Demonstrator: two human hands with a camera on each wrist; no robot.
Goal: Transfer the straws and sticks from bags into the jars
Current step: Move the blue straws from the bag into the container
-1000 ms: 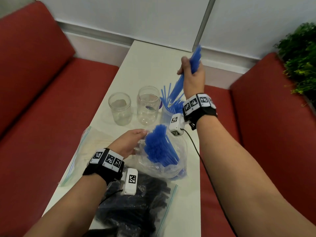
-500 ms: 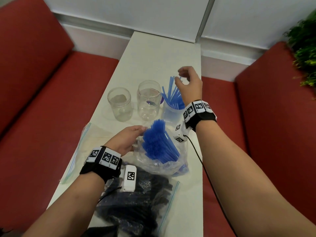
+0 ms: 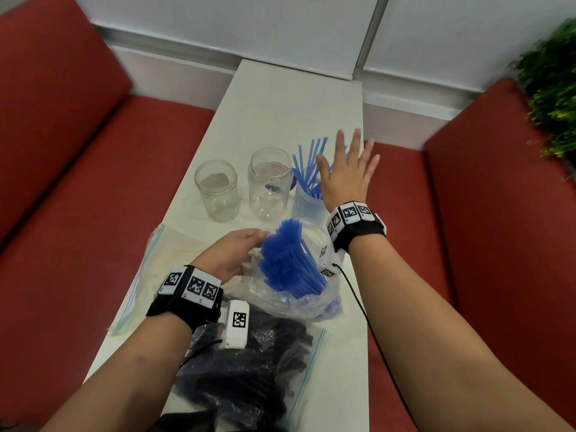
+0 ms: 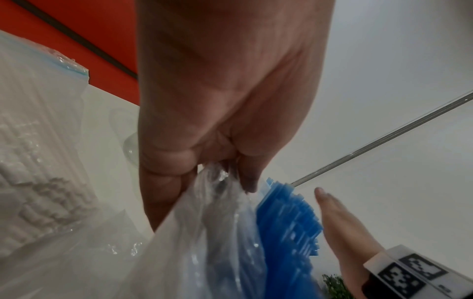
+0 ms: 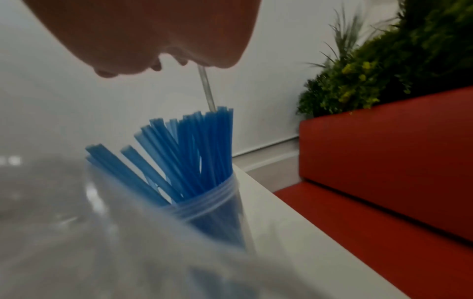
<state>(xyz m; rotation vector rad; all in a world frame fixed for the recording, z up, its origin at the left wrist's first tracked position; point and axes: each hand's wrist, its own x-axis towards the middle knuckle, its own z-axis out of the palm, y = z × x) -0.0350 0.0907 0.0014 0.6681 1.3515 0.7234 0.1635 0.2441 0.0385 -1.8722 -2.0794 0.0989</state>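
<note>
Red sofa seats (image 3: 93,188) sit on both sides of you, with a white wall (image 3: 280,26) behind and a green plant (image 3: 551,88) off to your right. Between the seats runs a long white table (image 3: 280,113).

Closest to you on the table lies a big zip bag of black sticks (image 3: 249,369). Your left wrist band hangs over its far end. Just past it sits a crinkly clear bag of blue straws (image 3: 286,269), and the straw ends poke up out of its open top. To the left of that bag lies a flat clear bag of white straws (image 4: 33,161).

Farther along the table, three jars stand in a row. You can see the left glass jar (image 3: 216,191) and the middle glass jar (image 3: 269,185) standing upright, with no straws in them. The right jar (image 5: 217,204) holds a bunch of blue straws (image 5: 184,153) that fan out at the top.

Your right hand (image 3: 346,176) hangs over that jar with all its fingers spread wide and straight. It holds nothing.

Your left hand (image 3: 230,254) pinches the rim of the clear bag of blue straws, on its left side. The thumb (image 4: 245,168) and fingers squeeze the plastic between them.
</note>
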